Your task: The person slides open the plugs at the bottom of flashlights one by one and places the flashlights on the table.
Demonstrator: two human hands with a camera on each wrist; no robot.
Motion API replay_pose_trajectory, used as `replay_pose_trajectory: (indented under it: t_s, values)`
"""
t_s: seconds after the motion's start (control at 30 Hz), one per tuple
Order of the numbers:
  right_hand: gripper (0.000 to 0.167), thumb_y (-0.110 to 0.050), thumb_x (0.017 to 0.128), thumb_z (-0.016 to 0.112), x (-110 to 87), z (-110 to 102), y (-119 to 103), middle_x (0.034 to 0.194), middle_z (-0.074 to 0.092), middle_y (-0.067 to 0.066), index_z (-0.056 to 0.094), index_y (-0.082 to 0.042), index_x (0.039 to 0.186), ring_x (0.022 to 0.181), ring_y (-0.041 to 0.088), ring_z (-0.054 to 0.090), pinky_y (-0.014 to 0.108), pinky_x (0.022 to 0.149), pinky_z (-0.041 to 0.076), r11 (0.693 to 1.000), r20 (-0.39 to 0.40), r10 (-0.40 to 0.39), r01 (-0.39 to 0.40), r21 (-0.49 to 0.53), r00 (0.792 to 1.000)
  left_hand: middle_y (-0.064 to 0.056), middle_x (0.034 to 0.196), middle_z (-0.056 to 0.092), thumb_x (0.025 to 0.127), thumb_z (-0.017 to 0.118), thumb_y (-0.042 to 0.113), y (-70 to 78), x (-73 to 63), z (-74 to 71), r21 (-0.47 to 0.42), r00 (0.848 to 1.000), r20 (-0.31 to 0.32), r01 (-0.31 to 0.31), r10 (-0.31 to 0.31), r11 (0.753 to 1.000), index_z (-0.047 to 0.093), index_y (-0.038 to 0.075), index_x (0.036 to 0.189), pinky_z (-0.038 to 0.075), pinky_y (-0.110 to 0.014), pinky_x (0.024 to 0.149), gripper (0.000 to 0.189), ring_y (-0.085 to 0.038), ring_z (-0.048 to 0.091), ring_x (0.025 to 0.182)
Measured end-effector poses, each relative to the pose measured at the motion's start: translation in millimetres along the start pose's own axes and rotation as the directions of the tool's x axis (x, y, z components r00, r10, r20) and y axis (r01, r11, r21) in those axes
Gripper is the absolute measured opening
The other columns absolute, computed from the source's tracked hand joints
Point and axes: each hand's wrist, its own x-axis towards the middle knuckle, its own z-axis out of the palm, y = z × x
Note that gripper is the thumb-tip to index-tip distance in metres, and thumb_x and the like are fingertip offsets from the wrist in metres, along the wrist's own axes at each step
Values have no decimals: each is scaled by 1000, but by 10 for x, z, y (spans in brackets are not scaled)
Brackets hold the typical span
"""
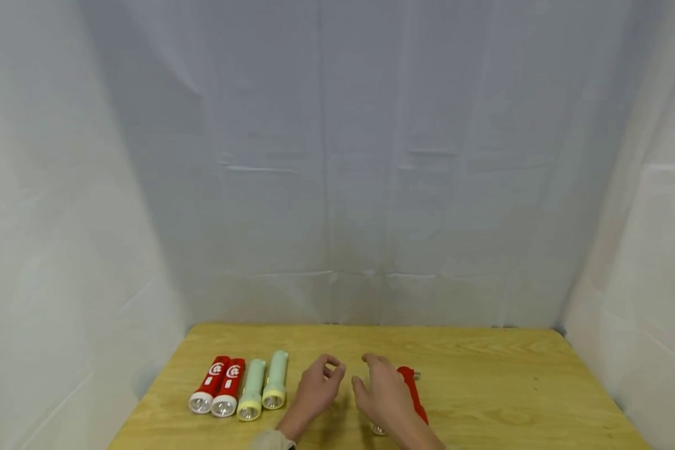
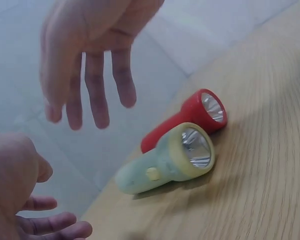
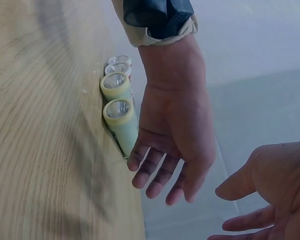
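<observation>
- Your left grip (image 1: 315, 389) is relaxed, fingers loosely bent, with a gap between thumb and forefinger and nothing in it.
- Your right grip (image 1: 384, 394) is spread wider, thumb well apart from the fingers, and is also without a hold; the two grips do not touch.
- From the head view, your right grip hides nearly all of a pale green flashlight (image 2: 162, 162), leaving little more than its lens; the left wrist view gives you its yellow head and round button as it lies on the table (image 1: 500, 387).
- Just beyond that one in the left wrist view lies an all-red flashlight (image 2: 189, 113). There you see its lens, which the head view does not show; the head view instead gives you a small grey piece at its far end.
- Only the head view lays out the row on your left in full: an outer red-and-white flashlight (image 1: 210, 382), an inner red-and-white flashlight (image 1: 230, 385), then an outer mint flashlight (image 1: 252, 387) and an inner mint flashlight (image 1: 275, 378).
- The right wrist view shows you that row lens-first, bodies largely hidden, and adds a dark device (image 3: 157, 15) at your left cuff (image 3: 177, 36).
</observation>
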Motion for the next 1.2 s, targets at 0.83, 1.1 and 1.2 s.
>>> replay_pose_trajectory:
  t_s: [0.83,1.1,1.2]
  values:
    - [37,-25,91,72,265,725,-478,104,72,17,66,2,116,94,34,69,47,74,57,983,-47,-50,58,176,998,-9,96,68,103,57,32,-118,-401,-929,143,971,-184,180,-152,973,63,7,112,48,-31,63,27,-13,62,73]
    - [41,-26,90,73,353,1110,-449,103,71,20,65,7,113,87,29,67,42,68,55,971,-14,-39,41,234,999,-9,96,67,103,57,29,-276,-507,-1065,145,958,-215,224,-190,964,63,4,116,48,-30,63,29,-15,64,73]
    - [42,-28,90,74,352,1225,-467,102,70,19,64,7,112,87,29,66,43,68,54,960,5,-10,8,279,1000,-9,96,68,103,57,28,-315,-543,-1099,146,954,-225,232,-197,962,63,4,116,48,-29,63,29,-15,64,72]
